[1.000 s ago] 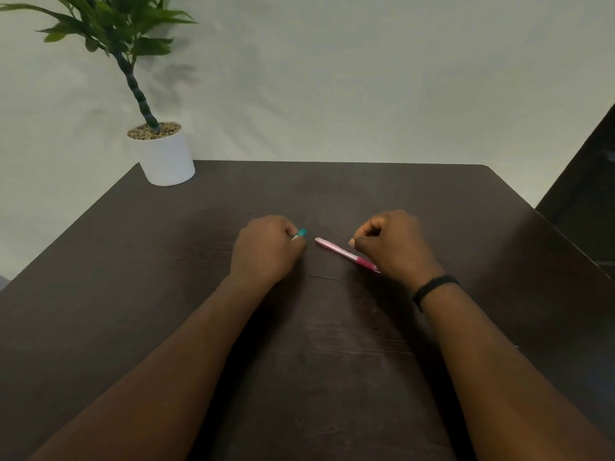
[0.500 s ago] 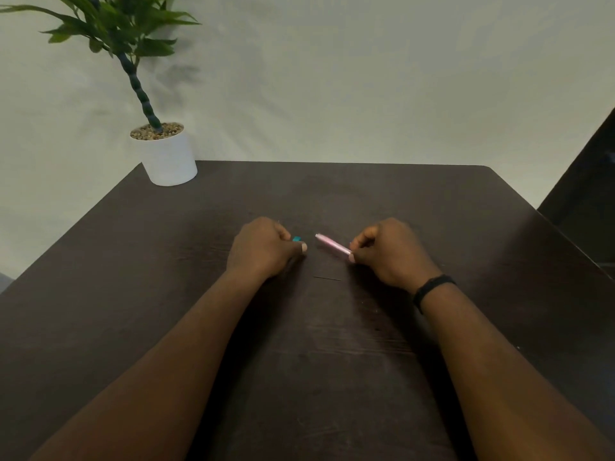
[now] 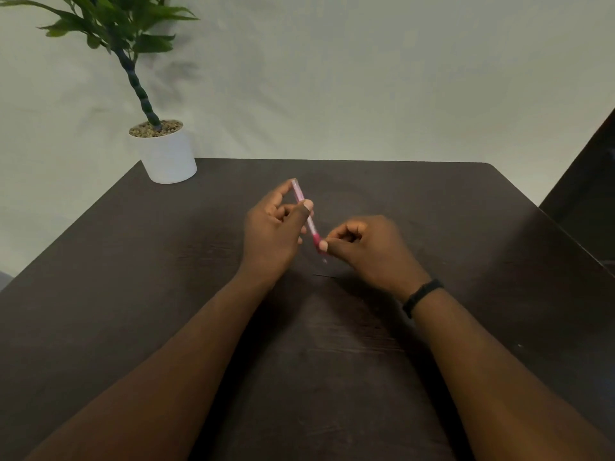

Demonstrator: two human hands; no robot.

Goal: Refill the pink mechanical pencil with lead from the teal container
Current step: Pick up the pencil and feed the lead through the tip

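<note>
Head view, single frame. Dark wooden table point(image 3: 332, 361), filling the lower two thirds of the frame, pale wall behind. Pink mechanical pencil point(image 3: 304, 212), just above the centre of the frame, raised off the table and tilted, its upper end toward the top of the frame and its darker pink lower end toward the right hand. Left hand point(image 3: 273, 227), left of centre, fingers closed on the pencil: the thumb presses its middle and a fingertip touches its upper end. Right hand point(image 3: 369, 247), just right of centre, curled into a loose fist, thumb and forefinger pinched on the lower end of the pencil; the two hands lie close together, joined only by the pencil. Tip of the pencil, below the right thumb, blurred; its detail cannot be told. Thin dark line point(image 3: 324, 276) on the table just below the hands; too fine to tell what it is. Teal container: cannot be found in this view. Black wristband point(image 3: 422, 296) on the right wrist. Both forearms bare, reaching in from the lower corners of the frame. White pot point(image 3: 169, 158) with pebbles on top and a green leafy plant point(image 3: 109, 24), standing on the far left corner of the table, upper left of the frame, well apart from the hands.
</note>
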